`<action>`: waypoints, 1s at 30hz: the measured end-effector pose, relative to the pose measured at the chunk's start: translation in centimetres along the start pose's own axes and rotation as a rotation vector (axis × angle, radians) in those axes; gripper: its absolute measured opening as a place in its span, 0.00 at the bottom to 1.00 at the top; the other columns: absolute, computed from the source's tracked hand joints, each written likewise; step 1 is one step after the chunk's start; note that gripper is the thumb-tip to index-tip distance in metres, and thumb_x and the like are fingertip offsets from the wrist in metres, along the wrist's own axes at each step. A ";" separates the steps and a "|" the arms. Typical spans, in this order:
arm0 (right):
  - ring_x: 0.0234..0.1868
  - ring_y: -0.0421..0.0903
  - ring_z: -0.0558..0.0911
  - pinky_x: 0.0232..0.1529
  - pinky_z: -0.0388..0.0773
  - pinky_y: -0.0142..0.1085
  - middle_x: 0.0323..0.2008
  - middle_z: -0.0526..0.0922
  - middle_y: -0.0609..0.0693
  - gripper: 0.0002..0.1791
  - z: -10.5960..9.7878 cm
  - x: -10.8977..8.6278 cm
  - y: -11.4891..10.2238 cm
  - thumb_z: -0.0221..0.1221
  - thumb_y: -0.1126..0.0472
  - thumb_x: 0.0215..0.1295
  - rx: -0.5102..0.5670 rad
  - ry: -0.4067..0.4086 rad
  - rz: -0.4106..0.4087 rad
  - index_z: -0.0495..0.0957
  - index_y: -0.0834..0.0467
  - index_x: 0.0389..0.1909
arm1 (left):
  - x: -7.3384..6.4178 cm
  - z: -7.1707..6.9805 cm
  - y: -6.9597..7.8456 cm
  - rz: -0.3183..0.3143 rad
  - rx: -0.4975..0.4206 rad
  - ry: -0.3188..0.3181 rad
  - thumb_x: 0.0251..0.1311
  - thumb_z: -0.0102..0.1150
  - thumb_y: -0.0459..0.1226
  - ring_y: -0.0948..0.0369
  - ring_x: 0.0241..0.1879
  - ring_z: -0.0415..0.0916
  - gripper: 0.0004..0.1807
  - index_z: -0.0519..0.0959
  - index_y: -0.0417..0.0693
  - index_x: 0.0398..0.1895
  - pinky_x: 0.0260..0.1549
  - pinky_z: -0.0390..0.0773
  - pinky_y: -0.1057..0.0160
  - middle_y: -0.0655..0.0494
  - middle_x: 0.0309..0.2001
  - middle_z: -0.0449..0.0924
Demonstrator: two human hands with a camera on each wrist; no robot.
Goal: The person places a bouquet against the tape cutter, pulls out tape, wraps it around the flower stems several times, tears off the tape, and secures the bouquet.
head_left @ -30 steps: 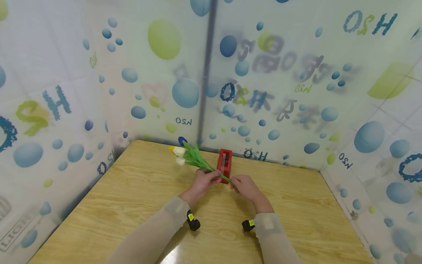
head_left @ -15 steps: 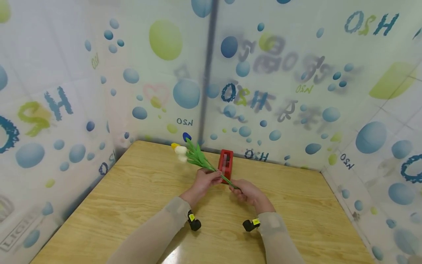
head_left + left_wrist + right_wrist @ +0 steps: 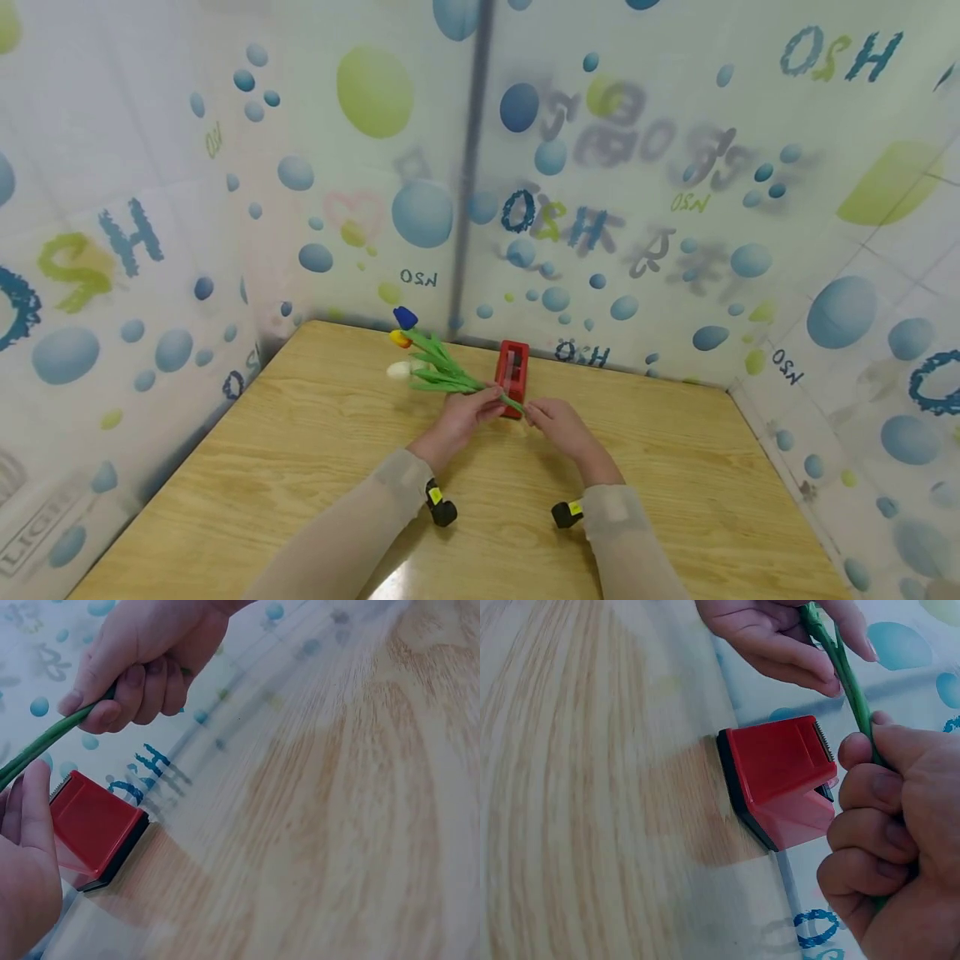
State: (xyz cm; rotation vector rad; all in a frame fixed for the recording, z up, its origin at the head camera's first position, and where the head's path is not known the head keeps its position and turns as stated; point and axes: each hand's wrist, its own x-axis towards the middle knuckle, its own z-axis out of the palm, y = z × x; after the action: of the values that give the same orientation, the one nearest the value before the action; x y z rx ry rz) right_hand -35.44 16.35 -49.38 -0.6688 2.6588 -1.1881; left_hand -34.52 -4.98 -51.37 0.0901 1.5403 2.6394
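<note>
A bunch of tulips [image 3: 442, 371] with blue, yellow and white heads slants across the head view, heads to the left and stems to the right. My left hand [image 3: 467, 413] holds the stems just below the leaves, thumb on one side and fingers on the other. Around the lower stems [image 3: 46, 742] my right hand [image 3: 558, 427] is curled, its thumb pressing along them; the right wrist view shows these fingers [image 3: 881, 787] folded in a fist. Right behind the hands stands a red tape dispenser [image 3: 514, 350] with a serrated cutting edge [image 3: 823, 741].
All of this is at the back part of a wood-grain table [image 3: 660, 467]. A curtain [image 3: 645, 275] printed with blue and green dots hangs along its far edge and both sides. A black wrist camera [image 3: 442, 510] sits at each cuff.
The bunch has turned in my hands: the blue and yellow heads now lie apart, above the white ones. My right hand loosened around the stem ends, then closed on them again.
</note>
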 end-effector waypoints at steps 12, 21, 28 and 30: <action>0.24 0.42 0.73 0.28 0.74 0.35 0.25 0.84 0.52 0.17 0.3 -0.1 -0.7 0.54 0.58 0.84 -0.191 0.084 -0.072 0.86 0.59 0.36 | 0.0 -0.4 -0.3 -0.045 -0.057 0.059 0.73 0.62 0.26 0.65 0.33 0.88 0.04 0.81 0.32 0.46 0.37 0.90 0.70 0.54 0.37 0.90; 0.14 0.36 0.62 0.17 0.59 0.29 0.17 0.75 0.42 0.36 -0.1 -0.4 -0.5 0.37 0.45 0.89 0.424 -0.157 0.241 0.85 0.67 0.40 | 0.1 -0.3 -0.1 -0.009 0.037 0.022 0.71 0.61 0.24 0.64 0.32 0.88 0.08 0.79 0.29 0.49 0.37 0.90 0.70 0.55 0.36 0.89; 0.16 0.36 0.57 0.18 0.56 0.28 0.15 0.62 0.40 0.31 -0.3 -0.5 -0.2 0.37 0.45 0.90 0.583 -0.265 0.346 0.80 0.58 0.34 | 0.2 -0.3 -0.2 0.002 0.077 -0.011 0.71 0.61 0.24 0.64 0.34 0.88 0.07 0.80 0.30 0.49 0.39 0.91 0.68 0.55 0.36 0.89; 0.16 0.36 0.57 0.18 0.56 0.28 0.16 0.62 0.40 0.29 -0.3 -0.5 -0.2 0.38 0.47 0.90 0.593 -0.270 0.340 0.78 0.58 0.34 | 0.2 -0.3 -0.1 0.003 0.075 -0.011 0.71 0.62 0.24 0.64 0.34 0.88 0.07 0.79 0.29 0.49 0.39 0.91 0.68 0.55 0.36 0.89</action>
State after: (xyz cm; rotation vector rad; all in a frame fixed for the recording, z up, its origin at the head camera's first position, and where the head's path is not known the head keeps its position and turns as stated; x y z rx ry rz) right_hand -35.02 16.60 -49.03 -0.2383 1.9458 -1.5383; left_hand -34.70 -5.18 -51.64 0.1109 1.6377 2.5786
